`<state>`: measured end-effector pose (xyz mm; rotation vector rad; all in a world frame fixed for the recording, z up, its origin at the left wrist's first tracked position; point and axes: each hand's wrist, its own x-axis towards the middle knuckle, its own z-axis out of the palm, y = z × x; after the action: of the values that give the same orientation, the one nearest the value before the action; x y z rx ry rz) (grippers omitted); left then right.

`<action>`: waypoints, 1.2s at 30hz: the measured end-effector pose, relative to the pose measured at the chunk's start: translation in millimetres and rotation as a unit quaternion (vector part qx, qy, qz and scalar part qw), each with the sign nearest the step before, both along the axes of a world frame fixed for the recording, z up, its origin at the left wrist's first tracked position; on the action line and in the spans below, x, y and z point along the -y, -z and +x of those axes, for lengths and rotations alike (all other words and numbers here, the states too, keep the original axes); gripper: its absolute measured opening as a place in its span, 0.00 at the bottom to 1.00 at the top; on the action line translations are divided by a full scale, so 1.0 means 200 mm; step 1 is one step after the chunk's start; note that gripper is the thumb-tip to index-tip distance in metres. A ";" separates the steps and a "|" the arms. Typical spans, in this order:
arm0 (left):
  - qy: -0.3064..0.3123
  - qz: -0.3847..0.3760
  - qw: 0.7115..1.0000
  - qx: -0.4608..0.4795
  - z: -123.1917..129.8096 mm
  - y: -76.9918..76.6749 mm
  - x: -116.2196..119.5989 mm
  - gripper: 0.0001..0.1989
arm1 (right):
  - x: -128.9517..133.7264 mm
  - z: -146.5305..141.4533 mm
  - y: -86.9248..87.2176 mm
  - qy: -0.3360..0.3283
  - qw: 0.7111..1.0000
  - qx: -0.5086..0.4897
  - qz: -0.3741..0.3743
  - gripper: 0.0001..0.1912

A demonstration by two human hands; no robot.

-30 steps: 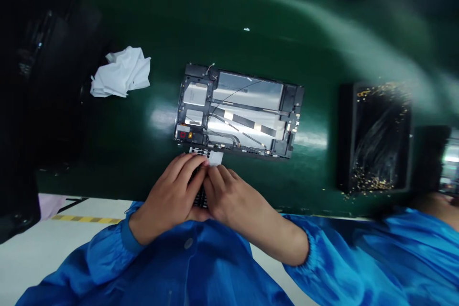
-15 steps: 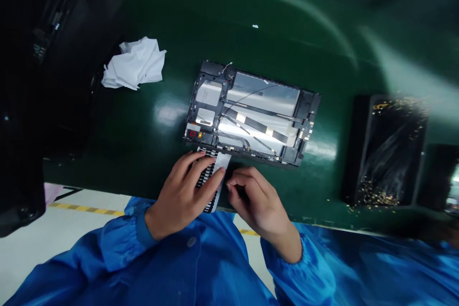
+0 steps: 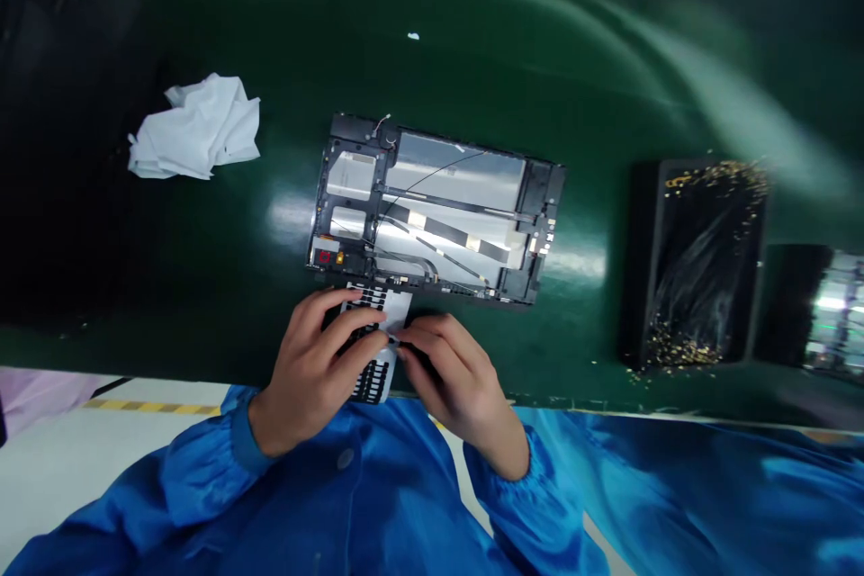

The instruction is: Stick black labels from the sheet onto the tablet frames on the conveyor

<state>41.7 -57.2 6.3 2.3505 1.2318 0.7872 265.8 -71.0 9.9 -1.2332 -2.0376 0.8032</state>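
Sheet [image 3: 400,308], black-patterned, under loosely spread left hand [image 3: 314,369], right hand [image 3: 469,382] pinched at its edge, hold unclear

Seeing a black tray [image 3: 641,270] on a green tabletop [image 3: 580,346], with gold bits [image 3: 681,351] clumped at its far and near ends, plus some strays outside. Way left of the tray, a wadded-up white tissue [image 3: 199,130]. Left and farther back, a tiny white scrap [image 3: 413,36]. Right of the tray, a shiny thing [image 3: 837,315], too cut off to ID. Nearer than the tray, past the edge, another person's blue clothing [image 3: 688,495]. Far left of it, yellow striped tape [image 3: 155,407] on the floor [image 3: 114,468] and some pink fabric [image 3: 40,398].
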 end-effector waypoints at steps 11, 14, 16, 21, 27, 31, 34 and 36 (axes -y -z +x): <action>0.018 0.019 1.000 -0.008 -0.02 -0.02 -0.01 0.12 | -0.01 -0.04 0.00 0.038 0.999 -0.020 -0.026 0.08; 0.027 0.022 0.999 -0.023 -0.02 -0.01 -0.02 0.09 | -0.01 -0.02 -0.01 0.033 0.999 -0.019 -0.020 0.08; 0.028 0.029 0.998 -0.039 -0.01 0.00 -0.02 0.09 | -0.01 0.00 -0.01 0.033 0.999 -0.007 -0.007 0.09; 0.037 0.046 0.996 -0.063 0.02 0.00 -0.01 0.17 | 0.03 0.09 -0.02 0.079 0.995 0.027 0.048 0.15; 0.031 0.116 0.987 -0.104 0.10 0.00 0.02 0.18 | -0.01 0.24 -0.03 0.179 0.956 0.154 0.174 0.28; 0.047 0.129 0.981 -0.134 0.19 0.03 0.02 0.27 | -0.05 0.29 -0.03 0.168 0.950 0.175 0.194 0.29; 0.054 0.113 0.979 -0.160 0.23 0.06 -0.01 0.30 | -0.06 0.30 -0.03 0.157 0.954 0.169 0.192 0.31; 0.047 0.101 0.980 -0.165 0.25 0.07 -0.03 0.32 | -0.06 0.31 -0.02 0.149 0.956 0.167 0.189 0.32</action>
<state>92.4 -51.0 -6.9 2.7695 1.2020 0.5253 327.2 -59.9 14.8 -1.4699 -2.0616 0.0554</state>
